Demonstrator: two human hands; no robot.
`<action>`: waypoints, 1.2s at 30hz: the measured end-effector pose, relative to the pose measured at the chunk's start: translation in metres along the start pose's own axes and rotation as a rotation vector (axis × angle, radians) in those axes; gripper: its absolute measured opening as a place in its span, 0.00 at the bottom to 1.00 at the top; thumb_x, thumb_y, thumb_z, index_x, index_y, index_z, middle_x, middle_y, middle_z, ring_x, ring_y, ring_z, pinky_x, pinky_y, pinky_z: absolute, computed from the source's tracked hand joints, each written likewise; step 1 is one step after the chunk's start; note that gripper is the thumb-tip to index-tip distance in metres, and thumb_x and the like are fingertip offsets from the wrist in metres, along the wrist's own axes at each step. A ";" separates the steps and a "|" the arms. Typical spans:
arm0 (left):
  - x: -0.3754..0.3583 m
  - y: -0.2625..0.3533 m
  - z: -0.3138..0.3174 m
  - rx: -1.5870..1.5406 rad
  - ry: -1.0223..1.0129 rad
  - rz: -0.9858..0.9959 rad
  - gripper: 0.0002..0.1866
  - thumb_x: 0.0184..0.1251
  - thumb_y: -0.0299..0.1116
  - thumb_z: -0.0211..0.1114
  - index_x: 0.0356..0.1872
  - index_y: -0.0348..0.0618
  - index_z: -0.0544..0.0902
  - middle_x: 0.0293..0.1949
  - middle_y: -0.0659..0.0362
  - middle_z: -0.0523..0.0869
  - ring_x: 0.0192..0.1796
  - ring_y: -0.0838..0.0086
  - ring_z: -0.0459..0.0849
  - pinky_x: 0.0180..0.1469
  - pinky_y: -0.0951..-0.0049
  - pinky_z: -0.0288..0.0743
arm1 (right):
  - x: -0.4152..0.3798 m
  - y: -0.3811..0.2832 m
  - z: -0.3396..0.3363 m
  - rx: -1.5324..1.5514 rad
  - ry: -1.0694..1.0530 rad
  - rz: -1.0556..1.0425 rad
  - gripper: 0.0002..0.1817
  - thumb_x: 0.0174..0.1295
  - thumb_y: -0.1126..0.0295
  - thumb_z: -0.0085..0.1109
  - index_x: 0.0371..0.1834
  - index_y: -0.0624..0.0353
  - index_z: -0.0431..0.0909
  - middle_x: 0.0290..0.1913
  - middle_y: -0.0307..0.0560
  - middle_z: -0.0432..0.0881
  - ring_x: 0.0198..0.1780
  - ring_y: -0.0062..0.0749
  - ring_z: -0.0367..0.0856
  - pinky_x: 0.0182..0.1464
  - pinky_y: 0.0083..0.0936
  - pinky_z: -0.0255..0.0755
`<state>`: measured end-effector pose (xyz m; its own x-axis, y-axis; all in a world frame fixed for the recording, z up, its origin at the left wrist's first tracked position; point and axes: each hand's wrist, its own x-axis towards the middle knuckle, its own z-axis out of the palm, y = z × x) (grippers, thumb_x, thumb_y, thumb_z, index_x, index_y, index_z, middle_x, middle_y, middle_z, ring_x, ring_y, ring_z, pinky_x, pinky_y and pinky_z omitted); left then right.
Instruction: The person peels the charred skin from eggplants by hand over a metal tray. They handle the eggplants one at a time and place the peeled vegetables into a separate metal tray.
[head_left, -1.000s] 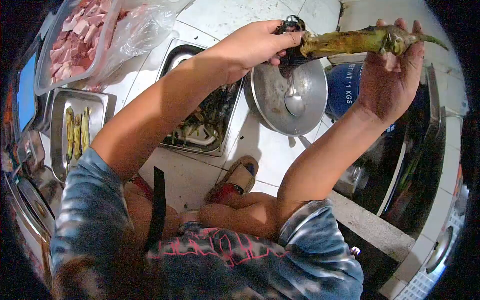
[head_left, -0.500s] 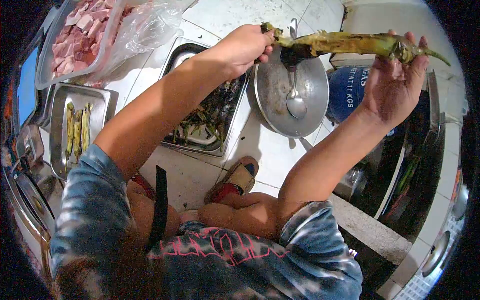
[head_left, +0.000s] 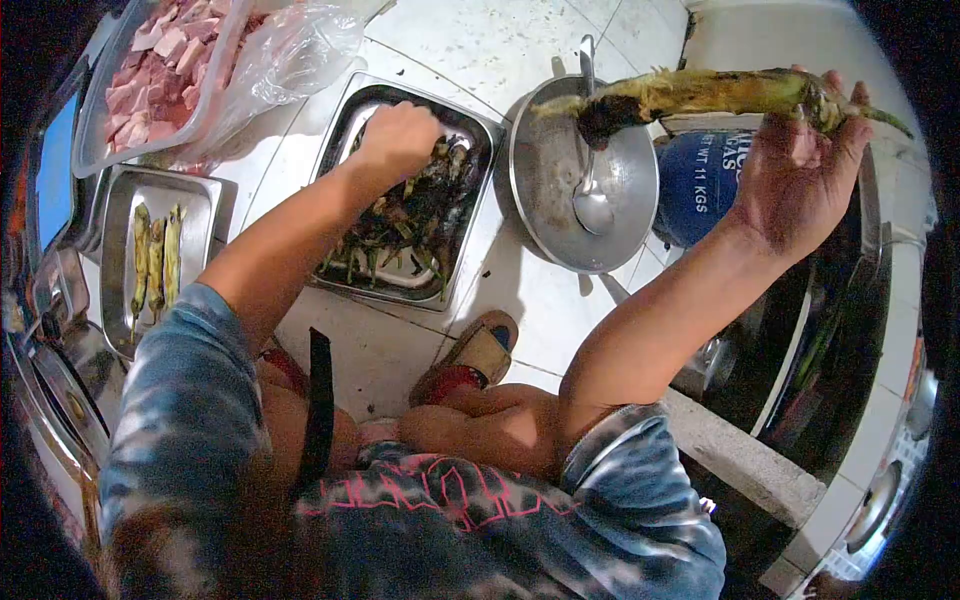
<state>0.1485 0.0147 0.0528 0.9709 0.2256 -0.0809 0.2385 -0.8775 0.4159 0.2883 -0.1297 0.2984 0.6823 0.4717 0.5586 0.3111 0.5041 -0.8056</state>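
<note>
My right hand (head_left: 800, 160) is closed around the stem end of a roasted eggplant (head_left: 700, 98), which I hold up sideways above the pan. Its flesh is yellow-green and partly bare, with blackened skin hanging near the left end. My left hand (head_left: 402, 138) is over a metal tray (head_left: 330, 160) of charred eggplants and dark peel (head_left: 435, 215). The fingers there are curled under, and whatever they hold is hidden. Below the raised eggplant stands a grey pan (head_left: 540, 200) with a metal ladle (head_left: 594, 210) resting in it.
Peeled eggplants (head_left: 155, 262) lie in a smaller steel tray (head_left: 205, 215) at left. Behind it are a plastic tub of cut raw meat (head_left: 165, 70) and a clear plastic bag (head_left: 295, 60). A blue gas cylinder (head_left: 690, 190) stands right of the pan, on the tiled floor (head_left: 460, 50).
My left hand has let go of the eggplant's left end and moved down-left to the charred tray. The eggplant stays raised in my right hand, shifted slightly right.
</note>
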 end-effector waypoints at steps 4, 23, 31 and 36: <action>-0.003 -0.001 0.005 -0.085 -0.074 -0.083 0.07 0.41 0.31 0.57 0.24 0.42 0.78 0.27 0.50 0.79 0.35 0.58 0.77 0.36 0.62 0.70 | 0.000 0.001 -0.002 -0.078 -0.062 0.027 0.20 0.57 0.65 0.45 0.51 0.63 0.61 0.44 0.52 0.71 0.42 0.37 0.72 0.44 0.30 0.68; 0.002 0.019 -0.037 -0.302 0.024 -0.054 0.10 0.49 0.36 0.57 0.31 0.43 0.77 0.29 0.51 0.78 0.36 0.61 0.77 0.37 0.67 0.68 | -0.013 0.016 0.008 0.187 -0.172 0.162 0.12 0.58 0.66 0.42 0.44 0.54 0.67 0.39 0.44 0.71 0.44 0.39 0.68 0.52 0.44 0.56; 0.025 0.035 -0.051 -1.425 0.124 0.142 0.09 0.55 0.24 0.47 0.34 0.36 0.75 0.34 0.57 0.79 0.36 0.74 0.78 0.38 0.75 0.70 | -0.007 0.008 0.003 0.614 -0.296 0.254 0.08 0.58 0.67 0.43 0.37 0.51 0.72 0.36 0.39 0.69 0.40 0.31 0.66 0.57 0.45 0.44; 0.015 0.059 -0.086 -1.751 -0.110 0.330 0.14 0.60 0.34 0.46 0.39 0.36 0.75 0.35 0.60 0.79 0.42 0.81 0.73 0.45 0.81 0.65 | -0.004 0.001 0.009 0.554 -0.276 0.280 0.07 0.56 0.69 0.44 0.35 0.54 0.71 0.34 0.38 0.68 0.40 0.31 0.65 0.57 0.42 0.45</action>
<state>0.1751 0.0032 0.1543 0.9830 0.0602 0.1734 -0.1765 0.5696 0.8028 0.2797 -0.1249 0.2971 0.4713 0.7684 0.4329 -0.2877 0.5979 -0.7481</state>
